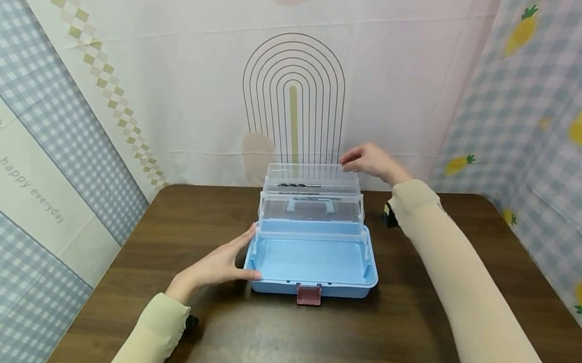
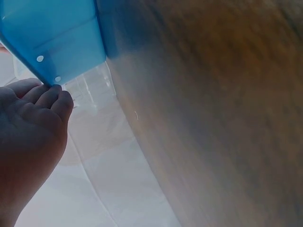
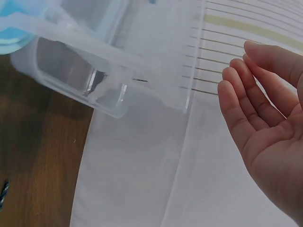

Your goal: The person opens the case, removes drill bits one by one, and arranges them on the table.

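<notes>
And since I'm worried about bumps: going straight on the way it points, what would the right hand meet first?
Probably the clear plastic top of the box: the right hand points towards its edge. Depth is hard to judge, so it might skim past towards the cloth behind.

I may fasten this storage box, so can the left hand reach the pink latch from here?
Probably yes: the left hand is at the near left corner of the blue storage box, thumb on its front rim, and nothing visible blocks the pink latch. It would likely have to leave that corner.
</notes>
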A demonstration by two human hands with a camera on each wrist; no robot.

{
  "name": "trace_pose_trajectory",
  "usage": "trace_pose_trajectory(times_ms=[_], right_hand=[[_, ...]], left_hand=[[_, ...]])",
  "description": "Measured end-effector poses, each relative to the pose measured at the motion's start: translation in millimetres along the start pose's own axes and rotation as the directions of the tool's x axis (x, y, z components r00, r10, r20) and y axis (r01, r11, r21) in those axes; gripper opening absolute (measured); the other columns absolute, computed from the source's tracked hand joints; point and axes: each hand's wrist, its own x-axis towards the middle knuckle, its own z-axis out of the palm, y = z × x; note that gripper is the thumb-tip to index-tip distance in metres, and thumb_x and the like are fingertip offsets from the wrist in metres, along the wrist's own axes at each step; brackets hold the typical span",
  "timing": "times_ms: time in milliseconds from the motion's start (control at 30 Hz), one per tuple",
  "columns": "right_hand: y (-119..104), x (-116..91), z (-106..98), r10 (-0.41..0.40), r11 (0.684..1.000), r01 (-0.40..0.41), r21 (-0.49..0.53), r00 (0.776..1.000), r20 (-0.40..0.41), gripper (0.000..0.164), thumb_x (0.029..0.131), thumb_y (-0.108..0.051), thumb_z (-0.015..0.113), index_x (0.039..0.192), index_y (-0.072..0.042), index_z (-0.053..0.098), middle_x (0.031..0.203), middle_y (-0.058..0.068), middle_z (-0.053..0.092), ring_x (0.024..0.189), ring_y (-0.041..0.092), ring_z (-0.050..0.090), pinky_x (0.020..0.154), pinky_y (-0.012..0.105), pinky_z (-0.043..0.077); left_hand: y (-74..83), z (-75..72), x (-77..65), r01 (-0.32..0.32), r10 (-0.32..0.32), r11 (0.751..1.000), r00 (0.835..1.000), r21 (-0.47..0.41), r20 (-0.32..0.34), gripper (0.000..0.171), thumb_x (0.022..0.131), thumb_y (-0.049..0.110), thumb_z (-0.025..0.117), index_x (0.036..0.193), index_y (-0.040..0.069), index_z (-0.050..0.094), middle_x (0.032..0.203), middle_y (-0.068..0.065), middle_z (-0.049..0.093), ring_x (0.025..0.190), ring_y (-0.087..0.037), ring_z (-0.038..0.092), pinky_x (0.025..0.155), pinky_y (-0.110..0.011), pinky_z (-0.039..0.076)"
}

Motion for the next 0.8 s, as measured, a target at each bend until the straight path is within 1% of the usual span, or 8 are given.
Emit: trace_pose_trajectory(times_ms=[167,367,433,600,667,800], right_hand=[[-6.5,1.7,8.4,-0.021,1.0,0.021,-0.007,0.998,0.054,0.03,0.097,-0.009,0.066,0.123,0.004,0.068,0.125,0.021,0.067,0.11,0.034,0.063,0.099,0.048,0.048],[-6.1,3.9,15.7,-0.035,0.996,0.028,0.08,0.995,0.094,0.032,0.097,-0.01,0.068,0.126,0.003,0.067,0.127,0.02,0.066,0.113,0.033,0.062,0.102,0.05,0.046],[-5.0,4.9,19.9,-0.046,0.995,0.036,0.09,0.993,0.109,0.034,0.097,-0.01,0.068,0.127,0.004,0.066,0.128,0.02,0.066,0.113,0.034,0.062,0.103,0.051,0.045],[-4.5,8.8,31.5,-0.057,0.998,0.054,0.023,0.988,0.146,0.033,0.098,-0.012,0.067,0.127,0.004,0.067,0.128,0.018,0.066,0.112,0.034,0.063,0.1,0.048,0.048],[-5.0,9.8,35.2,-0.057,0.998,0.059,-0.002,0.986,0.156,0.033,0.098,-0.013,0.067,0.126,0.003,0.067,0.128,0.017,0.066,0.112,0.031,0.064,0.1,0.047,0.048],[-5.3,11.3,41.2,-0.07,0.997,0.073,-0.013,0.984,0.162,0.033,0.096,-0.011,0.068,0.126,0.003,0.067,0.124,0.016,0.068,0.111,0.03,0.064,0.1,0.045,0.048]], left_hand=[[-1.6,-0.2,-0.1,0.011,-0.011,1.0,1.0,0.005,0.002,0.115,0.08,0.061,0.077,0.164,0.024,0.007,0.169,0.008,0.002,0.152,-0.017,0.015,0.118,-0.049,0.024],[-2.5,0.8,0.8,0.01,-0.01,1.0,1.0,0.008,0.004,0.115,0.08,0.063,0.076,0.164,0.026,0.006,0.168,0.011,0.002,0.152,-0.016,0.015,0.119,-0.048,0.024],[-2.3,1.3,0.3,0.009,-0.009,1.0,1.0,0.006,0.006,0.114,0.081,0.063,0.076,0.164,0.026,0.006,0.169,0.009,0.002,0.152,-0.017,0.015,0.118,-0.049,0.024],[-2.2,0.4,-1.8,0.014,-0.015,1.0,1.0,0.005,0.007,0.115,0.08,0.063,0.076,0.164,0.026,0.007,0.168,0.013,0.001,0.152,-0.016,0.015,0.119,-0.048,0.024],[-2.4,-0.1,-1.9,0.01,-0.01,1.0,1.0,0.005,0.004,0.115,0.08,0.062,0.077,0.164,0.025,0.007,0.168,0.012,0.002,0.152,-0.016,0.015,0.118,-0.049,0.025],[-1.8,0.9,-1.1,-0.006,0.006,1.0,1.0,-0.004,-0.003,0.114,0.08,0.061,0.078,0.164,0.025,0.008,0.169,0.009,0.004,0.152,-0.017,0.015,0.118,-0.05,0.025]])
